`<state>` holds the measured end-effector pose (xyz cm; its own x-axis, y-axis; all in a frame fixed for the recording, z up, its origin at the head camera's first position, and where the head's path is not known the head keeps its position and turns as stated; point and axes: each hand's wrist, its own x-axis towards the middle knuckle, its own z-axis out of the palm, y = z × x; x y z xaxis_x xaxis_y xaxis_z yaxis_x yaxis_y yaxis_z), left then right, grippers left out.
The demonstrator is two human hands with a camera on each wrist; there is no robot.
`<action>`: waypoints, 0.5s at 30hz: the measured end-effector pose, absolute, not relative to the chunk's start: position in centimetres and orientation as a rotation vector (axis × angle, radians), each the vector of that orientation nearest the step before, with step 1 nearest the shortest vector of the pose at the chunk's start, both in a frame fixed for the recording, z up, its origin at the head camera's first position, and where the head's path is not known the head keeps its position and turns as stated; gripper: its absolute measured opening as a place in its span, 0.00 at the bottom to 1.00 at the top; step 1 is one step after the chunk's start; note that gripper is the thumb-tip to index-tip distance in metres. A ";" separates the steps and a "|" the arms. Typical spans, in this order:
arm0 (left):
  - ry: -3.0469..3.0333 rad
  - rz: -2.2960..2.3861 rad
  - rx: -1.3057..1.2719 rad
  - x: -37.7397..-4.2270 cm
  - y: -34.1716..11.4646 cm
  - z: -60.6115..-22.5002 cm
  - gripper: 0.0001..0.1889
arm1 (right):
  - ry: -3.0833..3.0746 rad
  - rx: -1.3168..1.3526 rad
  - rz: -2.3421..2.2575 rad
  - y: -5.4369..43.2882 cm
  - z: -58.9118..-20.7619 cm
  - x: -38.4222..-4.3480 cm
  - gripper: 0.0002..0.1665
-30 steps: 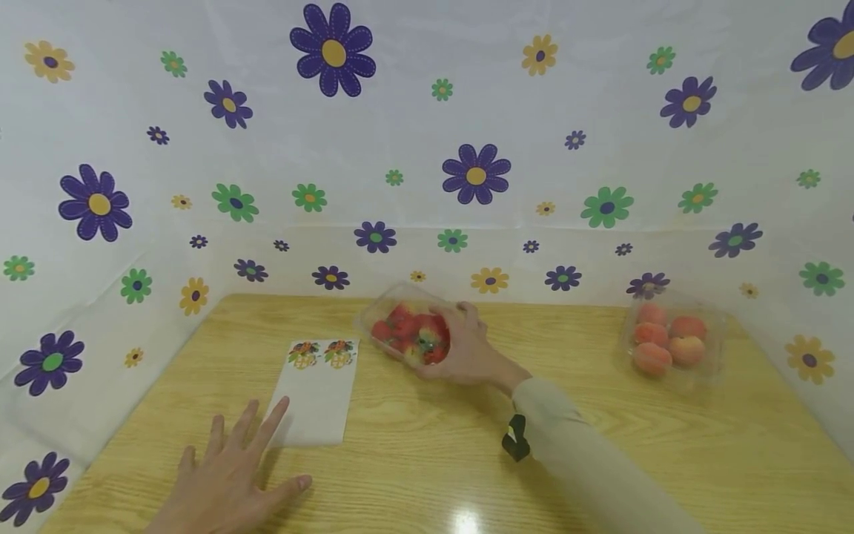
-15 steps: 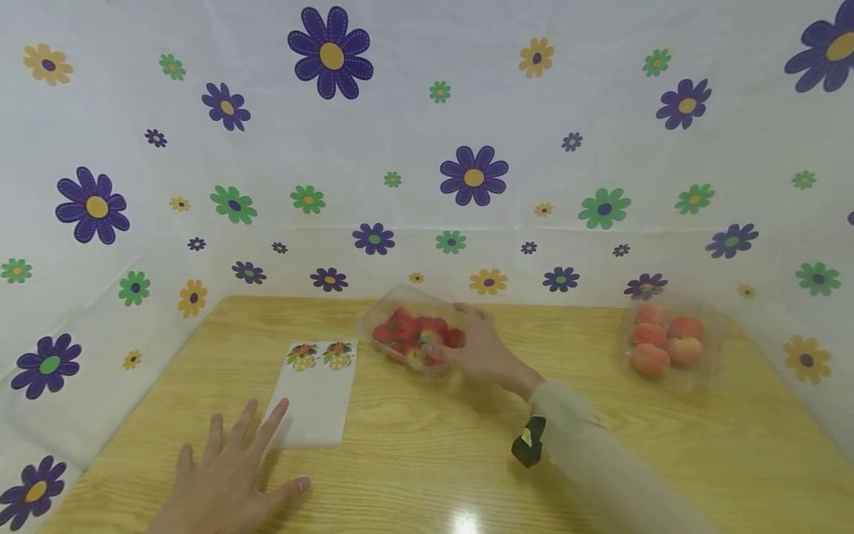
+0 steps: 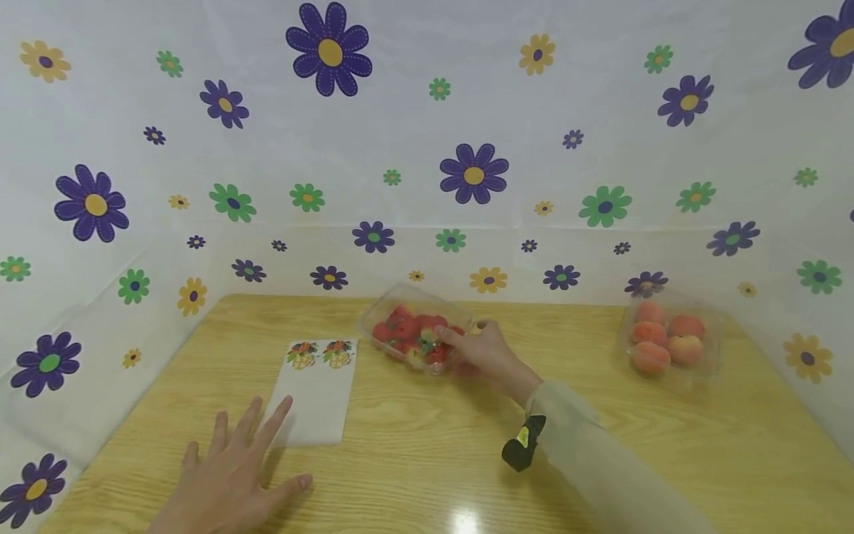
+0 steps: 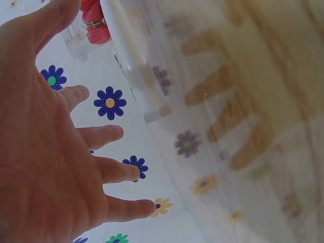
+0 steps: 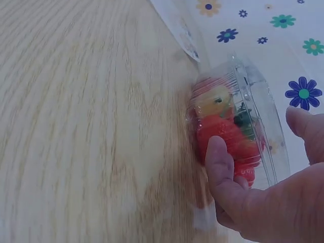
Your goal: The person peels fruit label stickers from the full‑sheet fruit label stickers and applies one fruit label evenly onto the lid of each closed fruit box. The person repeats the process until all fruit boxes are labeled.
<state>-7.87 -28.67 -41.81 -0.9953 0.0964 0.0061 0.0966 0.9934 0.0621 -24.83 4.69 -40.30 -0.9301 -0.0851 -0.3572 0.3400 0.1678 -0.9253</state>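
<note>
A clear plastic box of strawberries (image 3: pixel 403 326) stands near the table's back edge. My right hand (image 3: pixel 497 356) is at its right end. In the right wrist view its fingers (image 5: pixel 220 157) lie along the box's side, while another digit stands apart from the rim. My left hand (image 3: pixel 230 467) is low over the table's left side with fingers spread, also seen palm-on in the left wrist view. Its index fingertip reaches over the edge of a white sheet (image 3: pixel 313 411) bearing two colourful fruit pictures (image 3: pixel 338 354). Whether the fingertip touches the sheet is unclear.
A second clear box (image 3: pixel 714 345) holding several peaches (image 3: pixel 686 348) stands at the back right. The wood-grain table (image 3: pixel 414 460) meets a white, flower-printed cloth (image 3: pixel 407 133) at its back and sides.
The right hand has drawn back rightward from over the strawberry box to its right end, with its grasp loosened. The box, the sheet and the left hand have stayed almost still.
</note>
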 end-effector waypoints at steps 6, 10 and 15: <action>-3.145 -0.107 -0.144 -8.0 -28.6 -41.7 0.56 | 1.951 0.291 -1.939 4.4 -40.2 -24.7 0.55; -3.113 -0.080 -0.158 -8.1 -28.7 -41.8 0.55 | 1.930 0.287 -1.970 4.4 -40.4 -24.8 0.53; -3.056 -0.051 -0.203 -8.2 -28.7 -42.0 0.54 | 1.908 0.293 -2.003 4.5 -40.6 -25.0 0.48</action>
